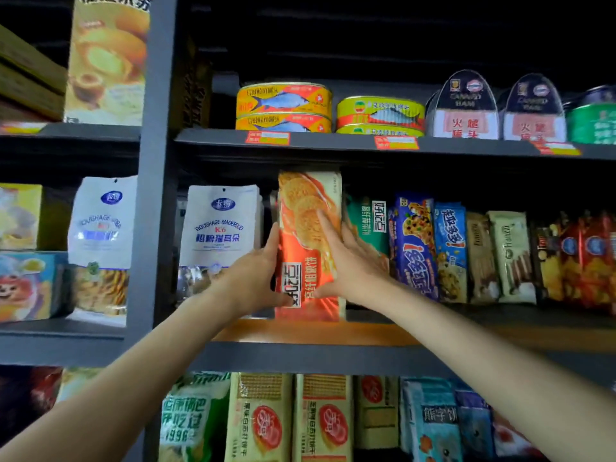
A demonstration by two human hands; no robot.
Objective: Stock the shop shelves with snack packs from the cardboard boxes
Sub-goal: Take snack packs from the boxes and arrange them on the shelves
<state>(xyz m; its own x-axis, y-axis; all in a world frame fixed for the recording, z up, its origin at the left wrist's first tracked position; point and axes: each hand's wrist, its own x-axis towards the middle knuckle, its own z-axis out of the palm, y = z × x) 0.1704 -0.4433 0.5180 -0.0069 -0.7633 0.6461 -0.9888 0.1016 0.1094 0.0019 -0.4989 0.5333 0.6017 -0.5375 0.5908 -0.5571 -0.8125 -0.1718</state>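
An orange and cream biscuit pack [308, 208] stands upright on the middle shelf [300, 333], between a white pouch [220, 225] and a green pack [368, 221]. My left hand [256, 271] grips the biscuit pack's lower left edge. My right hand [350, 261] lies flat against its front and right side, fingers spread upward. Both hands touch the pack. No cardboard box is in view.
Fish cans [283, 106] and ham tins [463, 108] fill the upper shelf. Blue, beige and red snack packs [450, 251] line the middle shelf to the right. More packs [290, 418] stand on the shelf below. A grey upright post [153, 195] divides the bays.
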